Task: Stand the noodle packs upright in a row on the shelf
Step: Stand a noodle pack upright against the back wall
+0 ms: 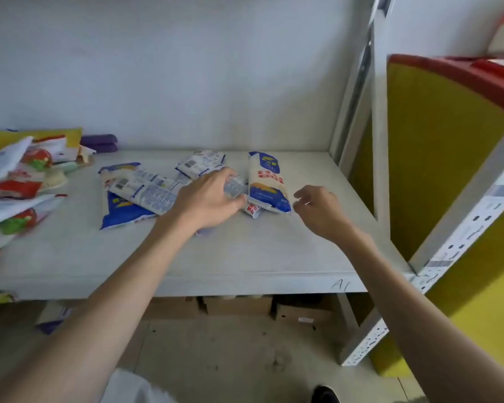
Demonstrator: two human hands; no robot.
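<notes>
Several blue-and-white noodle packs lie flat on the grey shelf (245,257). One pack (269,181) lies lengthwise at centre right, with a second pack's end (252,210) poking out beneath it. Two overlapping packs (141,190) lie to the left, over a blue pack (122,212). Another pack (201,163) rests further back. My left hand (208,199) presses down on a pack in the middle, fingers curled over its end. My right hand (320,210) hovers just right of the lengthwise pack, fingers apart and holding nothing.
A heap of red, white and yellow packets (21,181) fills the shelf's left end, with a purple item (99,142) behind it. A white upright post (361,82) and a yellow-and-red panel (437,146) bound the right side. Cardboard boxes (239,306) sit below.
</notes>
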